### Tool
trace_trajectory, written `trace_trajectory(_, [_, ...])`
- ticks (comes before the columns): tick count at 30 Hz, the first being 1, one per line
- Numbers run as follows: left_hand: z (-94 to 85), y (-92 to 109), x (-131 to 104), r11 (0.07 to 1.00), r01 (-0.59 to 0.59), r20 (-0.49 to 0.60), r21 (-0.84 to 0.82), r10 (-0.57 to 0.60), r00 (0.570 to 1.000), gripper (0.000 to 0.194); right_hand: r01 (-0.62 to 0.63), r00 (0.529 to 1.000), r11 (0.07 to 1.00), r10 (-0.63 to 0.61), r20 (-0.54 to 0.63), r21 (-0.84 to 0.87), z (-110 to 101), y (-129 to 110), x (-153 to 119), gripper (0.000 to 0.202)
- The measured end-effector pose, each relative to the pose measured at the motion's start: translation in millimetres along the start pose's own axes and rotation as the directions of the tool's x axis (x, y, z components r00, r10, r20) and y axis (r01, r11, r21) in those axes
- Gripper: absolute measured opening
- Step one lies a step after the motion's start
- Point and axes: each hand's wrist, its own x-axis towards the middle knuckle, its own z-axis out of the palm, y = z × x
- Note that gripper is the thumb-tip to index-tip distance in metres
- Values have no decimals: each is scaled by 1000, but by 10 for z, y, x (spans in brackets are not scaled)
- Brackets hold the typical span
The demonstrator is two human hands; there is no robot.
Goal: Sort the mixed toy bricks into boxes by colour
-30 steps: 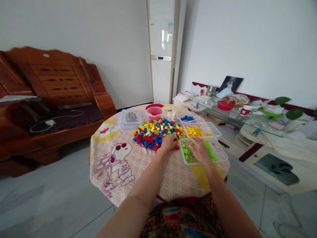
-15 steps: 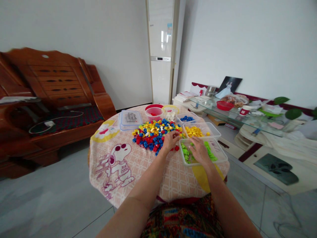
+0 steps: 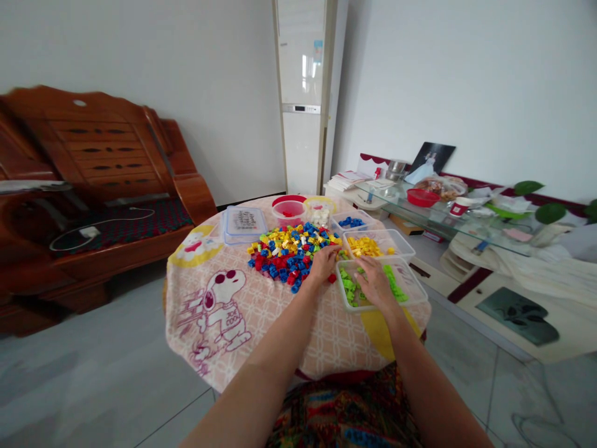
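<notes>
Slightly farther and to the right than before, the left hand [image 3: 323, 266] reaches the right edge of the mixed brick pile [image 3: 288, 256].

Its fingers are bent close together, but whether they pinch a brick cannot be told; the right hand [image 3: 377, 284] is lowered over the green-brick box [image 3: 416, 280], fingers partly spread, its hold unclear, with green bricks [image 3: 395, 284] on either side. Just beyond that box sit yellow bricks [image 3: 364, 246] in a second clear box [image 3: 402, 243], and farther off blue bricks [image 3: 349, 223] in a third. White bricks [image 3: 319, 216] lie behind the pile, near a pink tub [image 3: 290, 214] with red pieces inside; a lidded container [image 3: 243, 224] rests at far left on the patterned tablecloth [image 3: 275, 330].
</notes>
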Motion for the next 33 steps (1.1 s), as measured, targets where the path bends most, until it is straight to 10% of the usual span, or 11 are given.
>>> trace_trajectory(9, [-14,-31,124,975,-203,224,93,179,958,48,-2,1000,1000,2,14,9,-14,5,19,47])
trace_trajectory(16, [-54,-17,400,963,-152,429,222,43,902,45,-7,1000,1000,7,22,22,-35,-3,25,48])
trace_trajectory(33, [-112,18,241,911,-280,439,303,127,889,20,-4,1000,999,3,21,42,-38,-10,19,48])
